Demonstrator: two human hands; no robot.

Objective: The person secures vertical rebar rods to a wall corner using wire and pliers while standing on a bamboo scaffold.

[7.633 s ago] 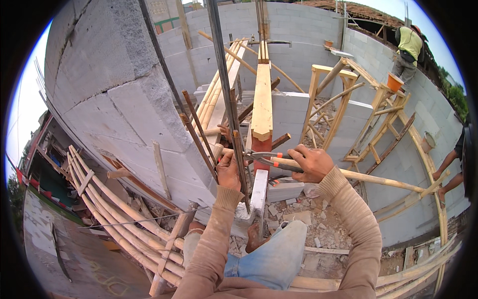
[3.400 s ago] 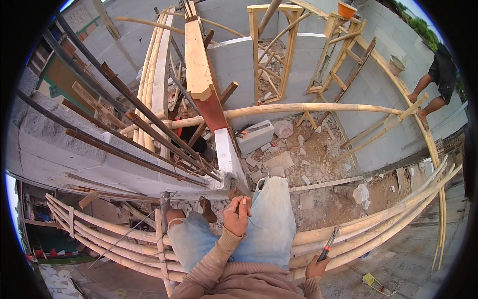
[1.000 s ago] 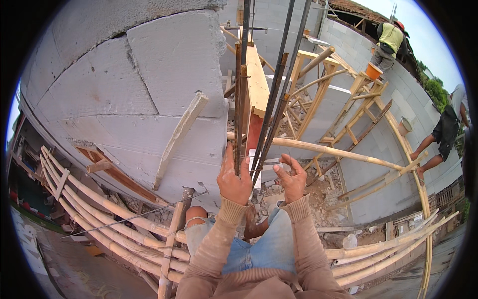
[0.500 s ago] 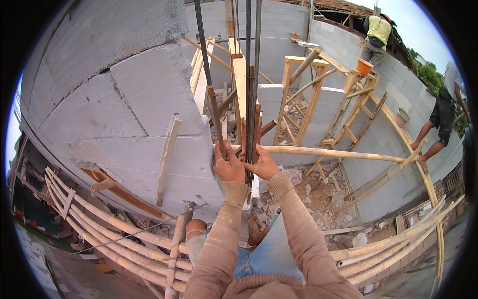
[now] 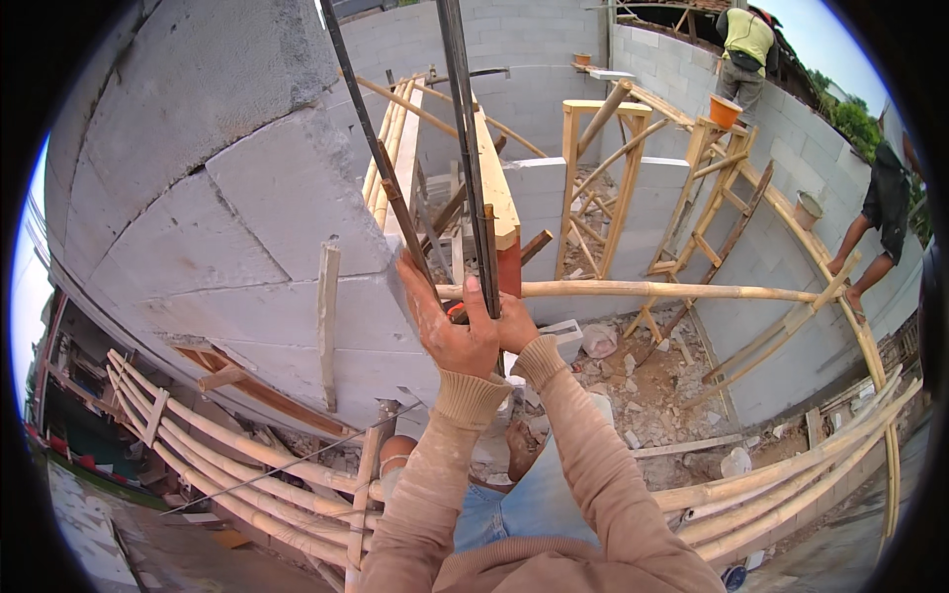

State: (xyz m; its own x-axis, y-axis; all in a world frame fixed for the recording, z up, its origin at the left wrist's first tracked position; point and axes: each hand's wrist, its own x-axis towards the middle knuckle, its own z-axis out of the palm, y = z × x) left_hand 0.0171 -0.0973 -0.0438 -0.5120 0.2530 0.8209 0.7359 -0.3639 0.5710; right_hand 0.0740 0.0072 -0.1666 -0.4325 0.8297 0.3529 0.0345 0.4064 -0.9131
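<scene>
My left hand [image 5: 457, 326] is open, fingers stretched up beside the rusty lower end of a slanting steel bar [image 5: 362, 114] and thumb raised. Close against it, my right hand [image 5: 516, 324] is closed around a bundle of upright steel bars [image 5: 463, 109], its fingertips partly hidden by the left hand. A small orange thing [image 5: 457, 312] shows between the hands, too small to name. Left of them rises a grey block wall [image 5: 247, 208]. Just behind the bars stands a pale timber post [image 5: 494, 188].
A bamboo pole [image 5: 643, 290] crosses right from behind my hands. Bamboo rails [image 5: 247, 465] run below on both sides. Rubble [image 5: 652, 376] covers the ground beneath. Wooden trestles [image 5: 603, 188] stand beyond. Two people [image 5: 746, 49] are at the right, with an orange bucket [image 5: 725, 112] nearby.
My left hand has let go of the slanting bar and its fingers have straightened. The bars' tops lean further left, and the upright bars sit closer together. The view has shifted slightly.
</scene>
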